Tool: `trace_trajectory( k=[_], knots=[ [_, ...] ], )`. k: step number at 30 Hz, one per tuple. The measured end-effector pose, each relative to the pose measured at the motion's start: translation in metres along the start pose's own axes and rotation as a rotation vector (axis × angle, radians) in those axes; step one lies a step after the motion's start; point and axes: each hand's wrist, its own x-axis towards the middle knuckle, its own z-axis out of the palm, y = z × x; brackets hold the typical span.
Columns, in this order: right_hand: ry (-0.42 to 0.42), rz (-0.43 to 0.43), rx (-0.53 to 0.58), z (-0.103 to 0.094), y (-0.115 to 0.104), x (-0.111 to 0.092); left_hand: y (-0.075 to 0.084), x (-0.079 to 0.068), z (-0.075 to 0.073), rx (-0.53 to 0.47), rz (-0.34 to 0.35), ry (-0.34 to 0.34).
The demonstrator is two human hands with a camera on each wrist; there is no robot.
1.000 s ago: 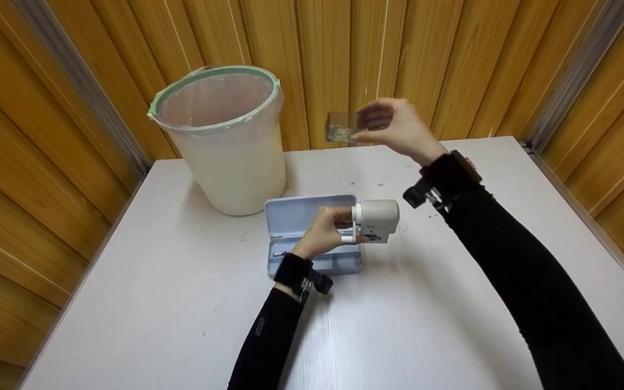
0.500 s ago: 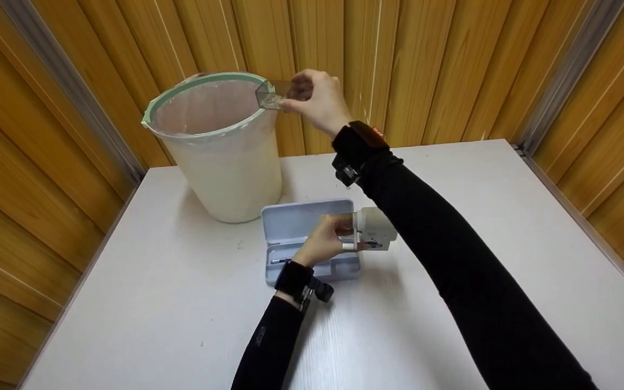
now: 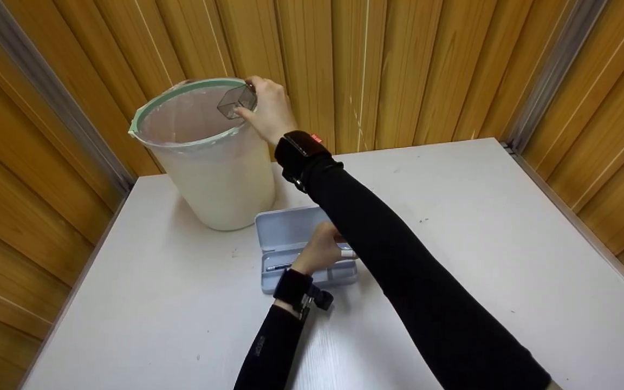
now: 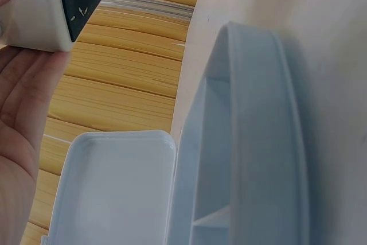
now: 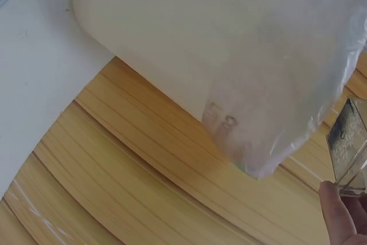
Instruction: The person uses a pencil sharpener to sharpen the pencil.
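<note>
My right hand pinches a small clear shavings box with pale crumbs inside, tilted over the near right rim of the bin. In the right wrist view the same box shows grey bits through its wall. Lower down, my left hand grips a white electric pencil sharpener, whose dark end panel carries some flecks. In the head view my right sleeve hides most of the sharpener. Below the left hand lies an open light-blue pencil case.
The bin has a green rim and a clear plastic liner. A pen lies in the case's tray. Small dark crumbs dot the white table, with wood-look panels behind it.
My right hand has carried the clear box leftward from above the table's back edge to the bin and tipped it there. The left hand stays over the pencil case with the sharpener.
</note>
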Motion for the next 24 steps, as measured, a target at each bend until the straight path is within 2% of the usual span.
trace_trajectory(
  k=[2, 5, 11, 15, 21, 24],
  knots=[
    [-0.006, -0.001, -0.035, 0.004, -0.002, 0.001, -0.008, 0.000, 0.004, 0.034, 0.026, 0.027],
    [-0.011, -0.014, -0.085, 0.006, -0.004, 0.002, -0.008, 0.000, 0.008, 0.058, 0.057, 0.054],
    [-0.046, -0.070, -0.203, 0.005, -0.002, 0.007, -0.007, 0.005, 0.013, -0.006, 0.089, 0.038],
    [-0.089, -0.125, -0.293, 0.005, 0.002, 0.009, -0.006, 0.005, 0.015, -0.001, 0.092, 0.029],
    [-0.143, -0.358, -0.460, 0.007, 0.010, 0.010, -0.001, 0.005, 0.015, -0.026, 0.036, 0.032],
    [-0.165, -0.500, -0.598, 0.008, 0.013, 0.009, -0.001, 0.004, 0.016, -0.030, 0.004, 0.017]
  ],
)
